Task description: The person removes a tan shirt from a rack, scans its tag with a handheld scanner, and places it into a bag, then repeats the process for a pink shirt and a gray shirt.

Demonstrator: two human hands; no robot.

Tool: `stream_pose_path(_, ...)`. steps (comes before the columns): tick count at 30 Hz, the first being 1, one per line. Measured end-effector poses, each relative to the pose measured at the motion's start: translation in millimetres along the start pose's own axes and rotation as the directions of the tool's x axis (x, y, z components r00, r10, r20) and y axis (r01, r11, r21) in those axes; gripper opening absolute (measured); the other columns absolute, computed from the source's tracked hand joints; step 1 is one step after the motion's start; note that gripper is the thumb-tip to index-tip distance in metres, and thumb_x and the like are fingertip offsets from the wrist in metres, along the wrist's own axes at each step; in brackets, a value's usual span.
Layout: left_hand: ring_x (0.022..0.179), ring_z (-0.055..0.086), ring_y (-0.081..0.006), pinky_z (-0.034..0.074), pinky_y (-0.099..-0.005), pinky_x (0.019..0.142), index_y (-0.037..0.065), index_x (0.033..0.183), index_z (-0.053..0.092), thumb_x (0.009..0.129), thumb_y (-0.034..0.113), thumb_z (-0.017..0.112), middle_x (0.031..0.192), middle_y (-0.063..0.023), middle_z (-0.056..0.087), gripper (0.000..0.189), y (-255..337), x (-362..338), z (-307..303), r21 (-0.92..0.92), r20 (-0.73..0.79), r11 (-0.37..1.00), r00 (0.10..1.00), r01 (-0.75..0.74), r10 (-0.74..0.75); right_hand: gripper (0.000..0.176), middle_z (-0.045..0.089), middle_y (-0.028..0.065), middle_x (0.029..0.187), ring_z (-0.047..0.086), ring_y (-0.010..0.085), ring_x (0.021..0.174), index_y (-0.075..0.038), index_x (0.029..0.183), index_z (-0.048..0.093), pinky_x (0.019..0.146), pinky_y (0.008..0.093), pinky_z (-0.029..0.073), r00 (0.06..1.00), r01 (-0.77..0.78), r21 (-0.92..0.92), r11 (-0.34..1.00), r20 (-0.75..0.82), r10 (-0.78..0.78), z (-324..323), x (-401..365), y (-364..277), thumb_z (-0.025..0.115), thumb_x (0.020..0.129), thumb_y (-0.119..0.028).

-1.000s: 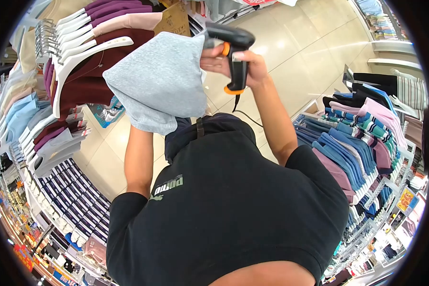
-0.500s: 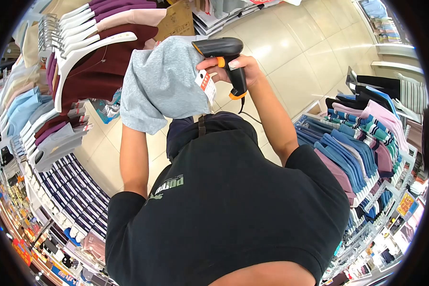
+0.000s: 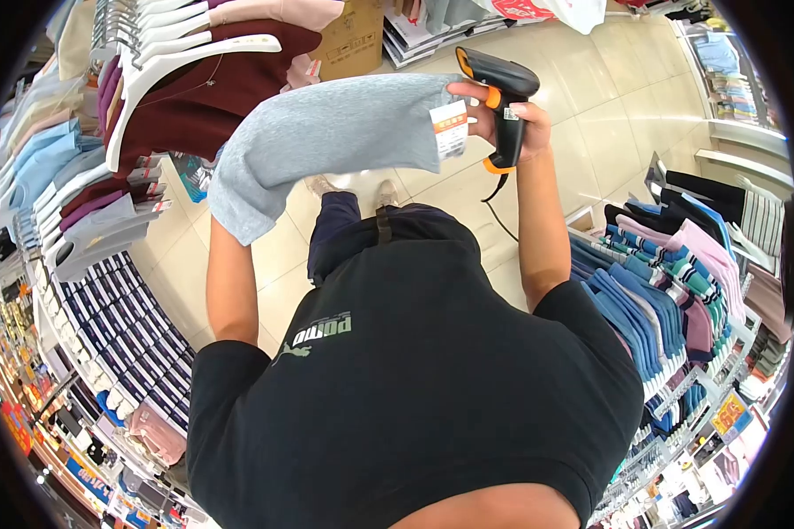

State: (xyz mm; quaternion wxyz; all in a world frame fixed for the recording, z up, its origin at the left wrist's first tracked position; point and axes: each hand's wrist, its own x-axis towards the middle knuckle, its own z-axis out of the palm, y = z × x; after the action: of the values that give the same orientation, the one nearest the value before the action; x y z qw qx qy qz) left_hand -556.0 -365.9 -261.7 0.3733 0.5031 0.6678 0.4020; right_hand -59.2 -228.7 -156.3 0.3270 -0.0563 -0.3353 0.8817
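Light grey fabric of a garment stretches from left to right in front of me. My left hand is hidden beneath its left end, with only the forearm showing below. A black and orange barcode scanner is gripped in my right hand. One finger of that hand reaches left to the garment's right edge, beside a white and red price tag. A black cable hangs from the scanner's handle.
At the upper left, a rack carries dark red tops on white hangers. Folded clothes line the left shelf. More hanging clothes stand close to my right elbow. A cardboard box sits ahead on the tiled floor.
My right hand and the scanner have moved right, and the scanner has turned. The grey garment went from bunched to stretched sideways. Its tag has shifted right with it.
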Motion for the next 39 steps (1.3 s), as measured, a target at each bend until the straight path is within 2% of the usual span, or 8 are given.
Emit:
stream_pose_path(12, 0.130, 0.052, -0.0249, 0.042, -0.0354, 0.108, 0.005, 0.143, 0.049, 0.096, 0.024, 0.063, 0.141, -0.0124, 0.056, 0.052, -95, -10, -13, 0.260, -0.099, 0.966, 0.995, 0.003, 0.024, 0.074, 0.036, 0.0353, 0.151, 0.049, 0.0404, 0.133, 0.007, 0.149, 0.033, 0.113, 0.0461, 0.038, 0.995, 0.070, 0.136, 0.988, 0.060, -0.079, 6, 6, -5, 0.055, 0.086, -0.025)
stream_pose_path(17, 0.134, 0.048, -0.0272, 0.038, -0.0389, 0.112, 0.006, 0.144, 0.046, 0.102, 0.037, 0.049, 0.146, -0.0134, 0.052, 0.053, 3, -35, 24, 0.461, -0.095, 0.880, 0.979, -0.116, 0.180, 0.078, 0.037, 0.0344, 0.151, 0.048, 0.0354, 0.135, 0.008, 0.149, 0.030, 0.114, 0.0427, 0.038, 0.991, 0.060, -0.076, 0.995, -0.115, -0.068, 29, 10, -8, 0.055, 0.084, -0.027)
stream_pose_path(19, 0.135, 0.048, -0.0278, 0.037, -0.0401, 0.114, 0.006, 0.144, 0.046, 0.103, 0.042, 0.046, 0.147, -0.0135, 0.051, 0.055, 55, -37, 44, -0.156, -0.241, 0.988, 0.970, -0.006, -0.033, 0.077, 0.037, 0.0342, 0.151, 0.048, 0.0357, 0.135, 0.009, 0.149, 0.030, 0.114, 0.0428, 0.038, 0.986, 0.050, -0.116, 0.992, -0.152, -0.067, 39, 12, -6, 0.055, 0.085, -0.026)
stream_pose_path(21, 0.135, 0.048, -0.0282, 0.035, -0.0409, 0.115, 0.006, 0.144, 0.047, 0.101, 0.047, 0.047, 0.147, -0.0133, 0.051, 0.059, 97, -38, 59, -0.999, 0.011, 0.027, 0.862, 0.028, -0.507, 0.076, 0.037, 0.0329, 0.152, 0.047, 0.0360, 0.136, 0.010, 0.150, 0.029, 0.115, 0.0430, 0.037, 0.985, 0.042, -0.144, 0.989, -0.162, -0.066, 49, 14, -5, 0.053, 0.086, -0.024)
stream_pose_path(24, 0.135, 0.048, -0.0278, 0.034, -0.0413, 0.115, 0.003, 0.143, 0.048, 0.103, 0.047, 0.047, 0.145, -0.0126, 0.054, 0.059, 99, -47, 56, -0.995, 0.096, -0.044, 0.980, 0.090, -0.177, 0.076, 0.037, 0.0316, 0.152, 0.047, 0.0360, 0.136, 0.010, 0.150, 0.028, 0.116, 0.0436, 0.036, 0.978, 0.068, -0.132, 0.989, -0.186, -0.092, 63, 19, 0, 0.053, 0.087, -0.025)
stream_pose_path(27, 0.136, 0.048, -0.0285, 0.030, -0.0417, 0.118, -0.001, 0.144, 0.046, 0.104, 0.051, 0.042, 0.147, -0.0132, 0.051, 0.065, 127, -32, 71, -0.976, 0.045, 0.191, 0.959, 0.102, -0.279, 0.076, 0.039, 0.0291, 0.152, 0.044, 0.0358, 0.137, 0.009, 0.150, 0.027, 0.116, 0.0454, 0.035, 0.975, 0.063, -0.081, 0.995, -0.206, -0.078, 81, 31, 10, 0.053, 0.088, -0.026)
stream_pose_path(32, 0.131, 0.053, -0.0246, 0.038, -0.0416, 0.113, -0.001, 0.144, 0.044, 0.102, 0.051, 0.050, 0.143, -0.0124, 0.054, 0.067, 147, -28, 118, -0.846, 0.185, 0.510, 0.983, 0.157, 0.005, 0.065, 0.047, 0.0218, 0.148, 0.047, 0.0310, 0.136, 0.011, 0.144, 0.038, 0.114, 0.0440, 0.038, 0.980, 0.022, 0.101, 0.995, -0.199, -0.002, 119, 49, 31, 0.054, 0.090, -0.021)
stream_pose_path(39, 0.110, 0.067, -0.0372, 0.060, -0.0449, 0.086, -0.001, 0.147, 0.038, 0.096, 0.069, 0.041, 0.129, -0.0254, 0.061, 0.087, 184, -25, 122, -0.823, 0.464, 0.448, 0.868, 0.349, 0.177, 0.059, 0.051, 0.0253, 0.142, 0.054, 0.0404, 0.129, 0.010, 0.140, 0.045, 0.108, 0.0483, 0.046, 0.968, -0.066, 0.100, 0.993, -0.234, 0.088, 136, 62, 39, 0.058, 0.092, -0.022)
